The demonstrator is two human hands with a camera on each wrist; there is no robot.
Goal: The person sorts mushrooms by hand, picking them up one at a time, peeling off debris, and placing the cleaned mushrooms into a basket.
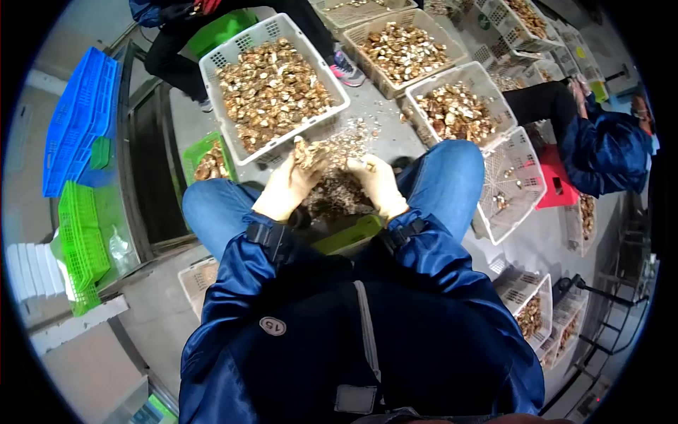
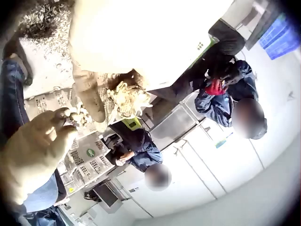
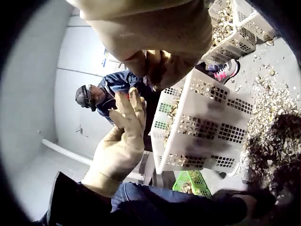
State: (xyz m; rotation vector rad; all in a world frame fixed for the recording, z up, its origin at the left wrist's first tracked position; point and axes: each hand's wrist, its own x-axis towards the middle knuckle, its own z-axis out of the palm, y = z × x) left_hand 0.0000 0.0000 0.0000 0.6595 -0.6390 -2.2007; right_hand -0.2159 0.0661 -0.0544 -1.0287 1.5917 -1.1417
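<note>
Both hands wear pale gloves and are raised between the knees. The left hand (image 1: pixel 288 185) pinches a ragged pale-brown clump (image 1: pixel 304 152), apparently mushroom, at its fingertips; in the left wrist view the clump (image 2: pixel 127 100) shows frilled pale edges. A short gap to the right, the right hand (image 1: pixel 378 185) has curled fingers pointing towards the clump. Seen from the left wrist, that hand (image 2: pixel 37 153) has thumb and fingers close together; whether a small thing sits between them I cannot tell. A pile of trimmings (image 1: pixel 339 187) lies on the floor below.
A large white crate (image 1: pixel 330 119) full of brown-and-white pieces stands just ahead. More filled crates (image 1: pixel 462 67) are ahead on the right, and a nearly bare one (image 1: pixel 526 152) is beside the right knee. A green basket (image 1: pixel 191 159) is by the left knee. Other people sit nearby.
</note>
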